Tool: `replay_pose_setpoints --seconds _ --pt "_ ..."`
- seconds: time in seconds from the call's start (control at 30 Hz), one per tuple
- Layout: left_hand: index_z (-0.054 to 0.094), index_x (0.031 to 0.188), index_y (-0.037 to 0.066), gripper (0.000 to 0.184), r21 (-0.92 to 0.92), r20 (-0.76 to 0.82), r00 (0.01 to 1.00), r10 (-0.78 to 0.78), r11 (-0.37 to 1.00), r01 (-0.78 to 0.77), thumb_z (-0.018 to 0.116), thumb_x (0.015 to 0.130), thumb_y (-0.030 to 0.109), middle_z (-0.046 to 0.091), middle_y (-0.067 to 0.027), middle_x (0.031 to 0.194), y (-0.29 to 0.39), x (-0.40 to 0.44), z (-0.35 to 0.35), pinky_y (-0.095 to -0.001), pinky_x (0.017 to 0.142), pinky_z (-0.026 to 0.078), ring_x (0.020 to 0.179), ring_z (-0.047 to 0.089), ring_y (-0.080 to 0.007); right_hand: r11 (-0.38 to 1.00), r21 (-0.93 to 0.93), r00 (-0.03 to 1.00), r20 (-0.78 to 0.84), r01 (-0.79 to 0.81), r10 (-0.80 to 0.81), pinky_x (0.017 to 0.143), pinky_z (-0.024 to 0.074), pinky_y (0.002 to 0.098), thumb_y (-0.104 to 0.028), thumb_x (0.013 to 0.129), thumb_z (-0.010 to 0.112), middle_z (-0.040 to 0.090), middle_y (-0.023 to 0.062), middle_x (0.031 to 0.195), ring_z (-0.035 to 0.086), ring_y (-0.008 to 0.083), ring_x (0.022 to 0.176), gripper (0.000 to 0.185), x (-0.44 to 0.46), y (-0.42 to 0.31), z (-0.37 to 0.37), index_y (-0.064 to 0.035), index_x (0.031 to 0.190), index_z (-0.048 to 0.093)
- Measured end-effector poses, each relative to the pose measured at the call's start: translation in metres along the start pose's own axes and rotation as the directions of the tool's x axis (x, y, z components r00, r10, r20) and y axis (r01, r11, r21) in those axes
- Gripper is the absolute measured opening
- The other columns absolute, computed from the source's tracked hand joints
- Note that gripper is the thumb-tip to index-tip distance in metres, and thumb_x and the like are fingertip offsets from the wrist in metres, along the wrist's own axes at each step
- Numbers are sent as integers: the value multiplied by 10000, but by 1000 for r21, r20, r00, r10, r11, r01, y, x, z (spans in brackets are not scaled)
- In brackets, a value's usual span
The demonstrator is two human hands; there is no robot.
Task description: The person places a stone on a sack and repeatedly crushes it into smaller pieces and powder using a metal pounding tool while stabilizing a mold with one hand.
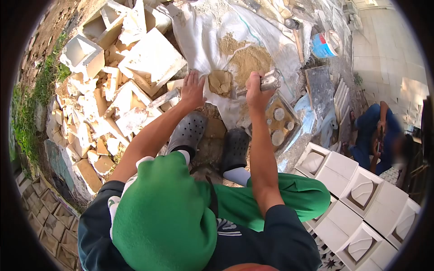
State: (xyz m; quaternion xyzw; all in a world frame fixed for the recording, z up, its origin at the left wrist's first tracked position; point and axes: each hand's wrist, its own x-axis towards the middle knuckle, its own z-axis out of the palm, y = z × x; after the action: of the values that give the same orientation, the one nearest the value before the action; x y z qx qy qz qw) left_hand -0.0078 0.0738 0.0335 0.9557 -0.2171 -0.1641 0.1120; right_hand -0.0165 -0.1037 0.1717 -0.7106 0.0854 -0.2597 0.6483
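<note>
My left hand (193,89) rests with its fingers spread on the white sheet (194,40), just left of a square tan piece (219,83). My right hand (258,92) is wrapped round a tool (270,80) with a grey, worn end; a thin flat part shows to the left of the fist, near the tan piece. Sandy powder (251,61) lies heaped on the sheet beyond my hands. Below and right of my right hand sits a tray-like mould (289,123) with round pale discs in it.
Broken pale blocks (153,56) are piled at the left. A blue and white bucket (326,44) and a dark board (318,86) stand at the right. Rows of white blocks (337,174) fill the lower right. Another person (375,131) crouches at the far right.
</note>
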Motion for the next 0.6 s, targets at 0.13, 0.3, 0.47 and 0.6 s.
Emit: replay_pose_setpoints --seconds 0.13,0.3,0.47,0.6 --pt "294 1395 35 892 -22 -9 1000 11 1000 -11 735 704 388 219 -266 1466 -2 1 1 -471 1143 114 1395 160 -381 960 256 994 27 -108 105 425 299 267 -16 845 522 407 -16 558 361 82 447 220 18 -68 -4 -67 663 409" --pt "295 1397 39 891 -20 -38 999 13 1000 -14 733 706 391 227 -258 1467 -3 3 6 -470 1143 113 1396 160 -378 903 430 997 76 -1 -34 407 275 254 5 835 507 363 -21 528 324 74 439 247 38 -127 -15 -80 651 366" --pt "306 1393 40 872 -8 -33 999 9 1000 -10 732 707 370 250 -246 1458 0 3 1 -475 1139 122 1392 174 -376 949 309 989 -105 -64 101 401 279 271 -13 827 505 352 -14 518 319 84 425 249 25 -35 -5 -89 646 352" --pt "412 1319 25 725 58 -146 989 -24 998 33 708 723 313 375 -223 1386 12 -2 -7 -491 1107 178 1358 262 -359 956 261 983 -88 -131 159 405 284 279 -53 835 503 327 -5 488 305 101 407 277 18 -29 -6 -96 611 345"
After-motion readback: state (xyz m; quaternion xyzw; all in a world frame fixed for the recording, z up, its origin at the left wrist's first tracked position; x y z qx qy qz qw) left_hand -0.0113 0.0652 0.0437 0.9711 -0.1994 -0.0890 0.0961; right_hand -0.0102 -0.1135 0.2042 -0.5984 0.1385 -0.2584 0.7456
